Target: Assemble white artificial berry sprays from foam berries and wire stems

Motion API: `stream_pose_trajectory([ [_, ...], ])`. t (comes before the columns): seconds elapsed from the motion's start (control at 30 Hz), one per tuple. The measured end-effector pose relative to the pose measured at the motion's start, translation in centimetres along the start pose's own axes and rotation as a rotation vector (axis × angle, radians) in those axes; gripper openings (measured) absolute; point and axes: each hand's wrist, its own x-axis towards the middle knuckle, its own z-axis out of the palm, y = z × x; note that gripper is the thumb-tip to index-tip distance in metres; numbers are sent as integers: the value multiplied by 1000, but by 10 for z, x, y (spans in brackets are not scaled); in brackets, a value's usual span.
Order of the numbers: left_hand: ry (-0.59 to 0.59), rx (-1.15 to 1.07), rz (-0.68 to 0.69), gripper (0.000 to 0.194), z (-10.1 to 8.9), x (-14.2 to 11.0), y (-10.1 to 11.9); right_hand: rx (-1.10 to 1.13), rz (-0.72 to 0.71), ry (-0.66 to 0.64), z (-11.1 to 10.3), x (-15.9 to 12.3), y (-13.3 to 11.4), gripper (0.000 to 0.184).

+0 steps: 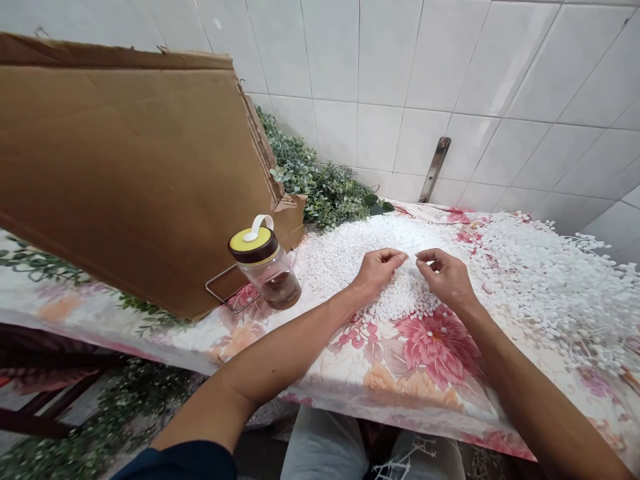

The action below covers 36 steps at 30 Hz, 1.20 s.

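My left hand [379,270] is closed in a pinch above a heap of small white beads [345,250]. Facing it, my right hand [447,277] also pinches, thumb against forefinger, with a small gap between the two sets of fingertips. Whatever the fingertips hold is too small to make out against the white heap. To the right of my right hand spreads a pile of white branching sprigs [560,287] with little round tips. Beads and sprigs lie on a floral tablecloth [435,373].
A jar [273,280] with a yellow-topped lid and dark liquid stands left of the heap, beside a wire frame [220,287]. Behind it rises a large cardboard box [130,167]. Artificial greenery [330,193] lies along the tiled wall [380,73], where a metal strip [435,170] leans.
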Motion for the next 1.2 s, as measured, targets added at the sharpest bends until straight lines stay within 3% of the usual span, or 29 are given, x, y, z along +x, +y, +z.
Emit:
stream_pose_trajectory([
  [0.13, -48, -81, -91, 33, 0, -1, 2, 246, 153, -164, 7, -5, -5, 41],
  [0.43, -107, 176, 39, 28, 4, -4, -3, 379, 114, -46, 10, -3, -3, 39],
  [0.73, -191, 274, 116, 29, -2, 0, -3, 344, 100, -136, 2, 1, 6, 42],
  [0.9, -165, 126, 58, 35, -1, -1, 0, 318, 93, -180, 1, 1, 7, 42],
  [1.07, -145, -149, -117, 45, 0, -4, 9, 499, 145, -234, 3, -3, -6, 34],
  [1.2, -171, -237, -175, 47, -2, -3, 12, 550, 138, -266, 8, -7, -10, 35],
])
